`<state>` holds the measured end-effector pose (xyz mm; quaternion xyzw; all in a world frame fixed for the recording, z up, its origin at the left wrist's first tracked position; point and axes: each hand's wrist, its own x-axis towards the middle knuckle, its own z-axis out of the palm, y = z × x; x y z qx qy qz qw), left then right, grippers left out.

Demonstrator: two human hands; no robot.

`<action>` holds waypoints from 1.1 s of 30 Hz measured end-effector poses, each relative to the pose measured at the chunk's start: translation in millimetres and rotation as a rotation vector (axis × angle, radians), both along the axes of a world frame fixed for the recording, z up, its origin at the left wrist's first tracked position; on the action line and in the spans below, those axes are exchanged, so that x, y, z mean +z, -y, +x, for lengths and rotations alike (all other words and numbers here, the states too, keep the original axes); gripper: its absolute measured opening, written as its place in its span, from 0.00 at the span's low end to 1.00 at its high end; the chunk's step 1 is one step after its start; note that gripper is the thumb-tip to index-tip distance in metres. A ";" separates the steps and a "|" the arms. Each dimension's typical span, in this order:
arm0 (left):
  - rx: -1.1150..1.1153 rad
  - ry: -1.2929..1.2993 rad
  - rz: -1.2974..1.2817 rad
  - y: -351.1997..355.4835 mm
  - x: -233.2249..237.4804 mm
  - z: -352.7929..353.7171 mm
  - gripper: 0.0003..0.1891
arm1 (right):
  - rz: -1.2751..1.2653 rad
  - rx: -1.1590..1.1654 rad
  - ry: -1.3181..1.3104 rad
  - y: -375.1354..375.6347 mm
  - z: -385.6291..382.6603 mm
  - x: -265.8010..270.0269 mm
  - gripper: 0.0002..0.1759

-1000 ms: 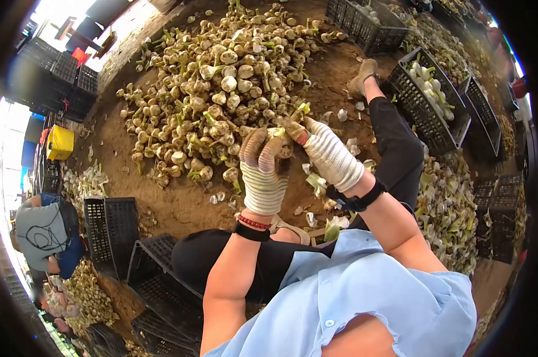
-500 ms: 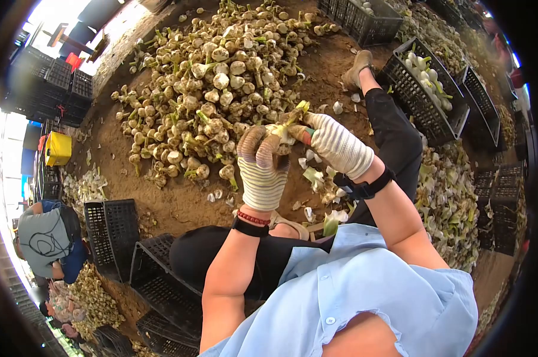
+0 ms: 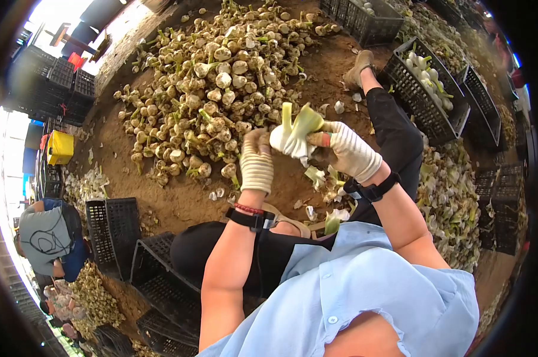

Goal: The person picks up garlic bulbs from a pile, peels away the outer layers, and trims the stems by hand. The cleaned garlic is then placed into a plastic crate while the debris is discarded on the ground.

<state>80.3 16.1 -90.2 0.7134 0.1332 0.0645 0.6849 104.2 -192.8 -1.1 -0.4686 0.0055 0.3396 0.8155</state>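
A garlic bulb (image 3: 279, 139), its white skin bared, is between my two gloved hands above the soil. My left hand (image 3: 257, 162), in a striped knit glove, is closed at the bulb's left side; its fingertips are partly hidden. My right hand (image 3: 351, 152) is closed on the pale green and white outer husk (image 3: 306, 122), which fans out from the bulb with a short stem standing up. Something reddish shows at the right thumb. Just beyond the hands is a large heap of soil-stained garlic (image 3: 221, 89).
Peeled husks (image 3: 447, 202) lie heaped on my right. A black crate (image 3: 426, 92) with white bulbs stands beyond my outstretched leg. More black crates (image 3: 111, 232) are on the left, near a bent-over person (image 3: 49, 238). A yellow container (image 3: 59, 147) stands farther off.
The dirty outer layers have been pulled away from the bulb, which now shows white. My right hand has turned and drawn the husk outward; my left hand has moved slightly and its fingers have curled.
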 end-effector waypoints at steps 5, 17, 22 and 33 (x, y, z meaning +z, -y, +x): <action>-0.036 0.112 -0.076 23.4 60.4 -8.0 0.12 | -0.421 -0.065 0.525 -22.1 -10.5 -10.0 0.14; 0.264 0.003 -0.513 -21.0 56.4 -2.7 0.12 | -0.794 0.200 0.588 54.4 -31.7 -39.2 0.21; 0.031 0.367 -0.007 3.4 55.4 -9.2 0.10 | -1.025 -0.018 0.973 11.3 -6.7 -8.2 0.19; -0.027 0.511 0.432 11.1 69.3 -25.6 0.18 | -1.349 -0.085 1.378 -22.6 8.2 1.2 0.11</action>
